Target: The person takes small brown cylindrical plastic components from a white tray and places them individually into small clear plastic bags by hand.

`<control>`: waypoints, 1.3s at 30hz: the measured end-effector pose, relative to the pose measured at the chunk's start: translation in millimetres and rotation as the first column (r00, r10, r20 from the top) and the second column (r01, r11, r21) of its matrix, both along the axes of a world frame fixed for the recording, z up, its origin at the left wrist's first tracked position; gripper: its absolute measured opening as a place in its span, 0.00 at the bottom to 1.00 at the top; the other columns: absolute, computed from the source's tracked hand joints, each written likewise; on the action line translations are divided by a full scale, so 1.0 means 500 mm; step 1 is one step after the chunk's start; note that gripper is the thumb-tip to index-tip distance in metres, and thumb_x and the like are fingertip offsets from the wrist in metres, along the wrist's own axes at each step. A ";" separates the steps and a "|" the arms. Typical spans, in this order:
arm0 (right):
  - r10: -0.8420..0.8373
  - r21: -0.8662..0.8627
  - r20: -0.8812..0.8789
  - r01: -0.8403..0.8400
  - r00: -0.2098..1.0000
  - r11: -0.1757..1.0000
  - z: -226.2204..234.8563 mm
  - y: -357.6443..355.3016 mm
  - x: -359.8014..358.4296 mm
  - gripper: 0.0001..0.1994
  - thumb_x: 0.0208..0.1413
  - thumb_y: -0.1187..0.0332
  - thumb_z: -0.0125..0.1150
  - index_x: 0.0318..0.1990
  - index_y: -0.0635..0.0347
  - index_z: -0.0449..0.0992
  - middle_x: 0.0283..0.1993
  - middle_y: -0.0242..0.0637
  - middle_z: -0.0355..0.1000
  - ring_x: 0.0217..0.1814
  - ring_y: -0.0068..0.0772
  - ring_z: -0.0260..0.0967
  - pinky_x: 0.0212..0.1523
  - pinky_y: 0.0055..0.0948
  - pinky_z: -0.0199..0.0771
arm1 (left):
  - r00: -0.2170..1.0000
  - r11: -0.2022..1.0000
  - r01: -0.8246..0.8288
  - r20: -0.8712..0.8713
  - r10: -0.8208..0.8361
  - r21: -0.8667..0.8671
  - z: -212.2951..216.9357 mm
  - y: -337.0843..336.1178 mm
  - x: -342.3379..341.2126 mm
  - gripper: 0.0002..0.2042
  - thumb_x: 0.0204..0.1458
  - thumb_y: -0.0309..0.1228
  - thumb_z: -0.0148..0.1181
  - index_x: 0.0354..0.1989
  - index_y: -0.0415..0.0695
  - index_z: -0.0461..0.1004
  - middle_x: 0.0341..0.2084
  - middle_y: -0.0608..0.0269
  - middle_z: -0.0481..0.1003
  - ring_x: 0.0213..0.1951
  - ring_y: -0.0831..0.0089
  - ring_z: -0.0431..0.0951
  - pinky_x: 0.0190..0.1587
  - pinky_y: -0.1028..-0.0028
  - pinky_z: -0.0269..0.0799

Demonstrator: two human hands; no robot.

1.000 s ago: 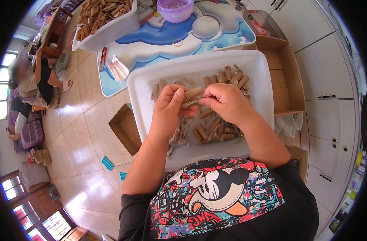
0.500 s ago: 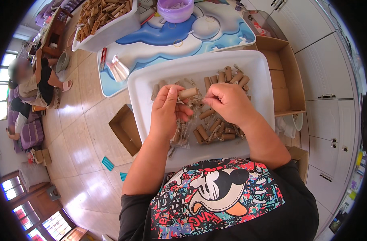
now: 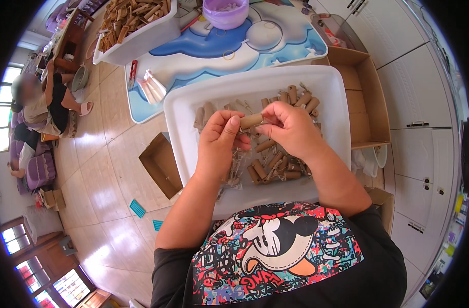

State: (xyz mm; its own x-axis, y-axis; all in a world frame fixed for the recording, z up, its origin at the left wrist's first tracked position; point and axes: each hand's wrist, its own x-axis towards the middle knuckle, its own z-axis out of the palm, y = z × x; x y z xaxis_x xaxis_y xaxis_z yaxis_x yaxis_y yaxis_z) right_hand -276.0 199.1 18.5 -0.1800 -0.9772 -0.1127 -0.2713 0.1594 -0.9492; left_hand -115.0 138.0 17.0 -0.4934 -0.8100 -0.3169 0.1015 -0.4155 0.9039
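Between my hands, over a white plastic tub (image 3: 179,119), is a short brown cardboard tube (image 3: 251,121). My left hand (image 3: 220,134) is closed on its left end, thumb on top. The fingertips of my right hand (image 3: 287,126) pinch at the tube's right end; whatever small thing they may hold there is hidden. Below in the tub lie several loose brown tubes (image 3: 274,160) on the right. Thin clear or pale pieces (image 3: 236,167) are heaped beside them, partly covered by my left hand.
A low table with a blue cloud print (image 3: 203,64) stands beyond the tub, bearing a red cutter (image 3: 133,72) and a purple bowl (image 3: 225,14). A white bin (image 3: 142,38) holds brown pieces. Cardboard boxes (image 3: 161,165) flank the tub. Another person (image 3: 50,100) sits far left.
My right hand has come in from the right to the end of the tube. My left hand has shifted slightly right with the tube.
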 end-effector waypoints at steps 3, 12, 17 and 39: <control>-0.039 -0.008 0.207 0.042 0.978 0.999 -0.009 -0.002 0.005 0.11 0.48 0.69 0.62 0.38 0.63 0.71 0.24 0.28 0.69 0.25 0.15 0.61 0.26 0.19 0.61 | 0.999 1.000 0.022 -0.045 -0.022 -0.001 -0.008 -0.003 0.008 0.10 0.57 0.33 0.47 0.39 0.39 0.68 0.29 0.64 0.71 0.24 0.79 0.72 0.28 0.79 0.74; -0.033 -0.086 0.389 0.071 0.921 0.994 0.009 -0.005 0.008 0.10 0.53 0.72 0.56 0.42 0.64 0.70 0.30 0.27 0.68 0.29 0.14 0.62 0.31 0.16 0.63 | 0.987 0.953 0.008 0.156 0.041 -0.303 0.070 -0.085 0.062 0.15 0.57 0.40 0.46 0.39 0.40 0.69 0.32 0.62 0.72 0.23 0.75 0.74 0.25 0.77 0.71; -0.088 -0.101 0.466 0.152 0.880 0.983 0.014 -0.007 0.007 0.09 0.53 0.73 0.56 0.42 0.65 0.69 0.29 0.26 0.66 0.28 0.14 0.61 0.31 0.15 0.63 | 0.482 0.813 -0.136 0.680 0.553 -0.565 0.026 -0.257 0.172 0.19 0.49 0.47 0.54 0.32 0.40 0.69 0.26 0.61 0.72 0.24 0.72 0.74 0.28 0.74 0.68; -0.018 -0.096 0.462 0.070 0.887 0.993 0.007 -0.012 0.016 0.10 0.53 0.73 0.56 0.42 0.65 0.70 0.31 0.27 0.68 0.28 0.14 0.61 0.31 0.15 0.64 | 0.433 0.540 0.199 0.568 0.700 -0.818 -0.111 -0.368 0.285 0.13 0.45 0.41 0.58 0.34 0.46 0.77 0.26 0.59 0.76 0.32 0.64 0.76 0.34 0.69 0.69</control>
